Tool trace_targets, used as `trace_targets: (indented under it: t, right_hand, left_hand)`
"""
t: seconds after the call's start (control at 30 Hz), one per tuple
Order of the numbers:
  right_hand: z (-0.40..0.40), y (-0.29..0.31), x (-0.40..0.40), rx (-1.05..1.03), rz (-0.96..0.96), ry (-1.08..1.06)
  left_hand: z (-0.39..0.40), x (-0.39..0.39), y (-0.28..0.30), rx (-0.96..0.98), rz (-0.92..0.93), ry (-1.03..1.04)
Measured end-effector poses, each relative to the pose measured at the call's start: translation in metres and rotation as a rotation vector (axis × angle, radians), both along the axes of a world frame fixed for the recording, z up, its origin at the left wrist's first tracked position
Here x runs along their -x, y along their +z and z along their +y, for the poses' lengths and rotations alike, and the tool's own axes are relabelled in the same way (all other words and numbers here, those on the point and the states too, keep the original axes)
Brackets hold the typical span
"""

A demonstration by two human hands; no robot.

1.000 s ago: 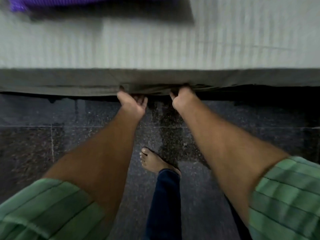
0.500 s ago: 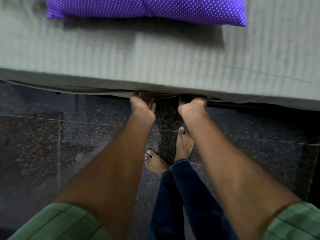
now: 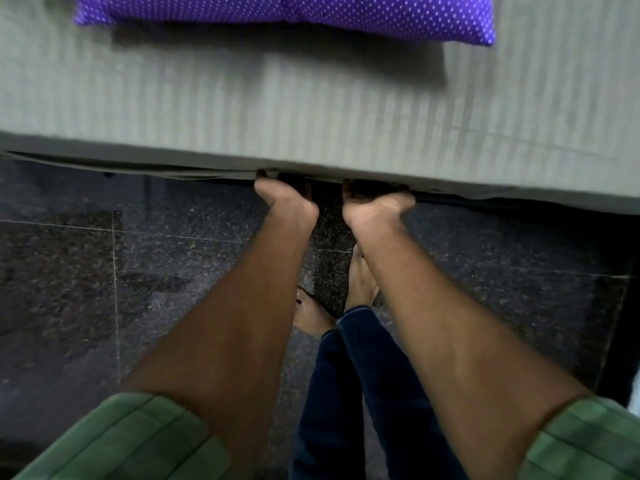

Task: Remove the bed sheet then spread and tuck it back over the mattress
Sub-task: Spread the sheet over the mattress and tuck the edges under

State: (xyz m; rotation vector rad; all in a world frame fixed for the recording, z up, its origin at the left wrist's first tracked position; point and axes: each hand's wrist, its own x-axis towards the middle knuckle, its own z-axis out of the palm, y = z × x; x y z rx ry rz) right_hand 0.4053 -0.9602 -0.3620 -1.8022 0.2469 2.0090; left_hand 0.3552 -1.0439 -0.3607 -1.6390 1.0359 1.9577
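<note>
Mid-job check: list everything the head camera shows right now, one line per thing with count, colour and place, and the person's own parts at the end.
bed sheet: one, grey-green striped, spread over the mattress, its near edge hanging at the bed side.
pillow: one, purple with white dots, on the sheet at the far side.
floor: dark speckled stone tiles, below the bed.
sleeves: two, green, at the bottom corners.
trouser legs: dark blue, bottom centre.
feet: two, bare, on the floor.
left hand: one, fingers under the sheet's edge, hidden.
right hand: one, fingers under the same edge, hidden.
</note>
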Motion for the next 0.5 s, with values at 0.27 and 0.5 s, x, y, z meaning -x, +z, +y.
trace_targets:
  t: [0.27, 0.5]
  right_hand:
    - [0.012, -0.007, 0.015, 0.03, 0.086, -0.038]
    - [0.028, -0.022, -0.014, -0.021, 0.169, 0.219]
  left_hand:
    - [0.003, 0.015, -0.002, -0.161, 0.088, 0.211]
    - [-0.021, 0.011, -0.026, -0.162, 0.128, 0.063]
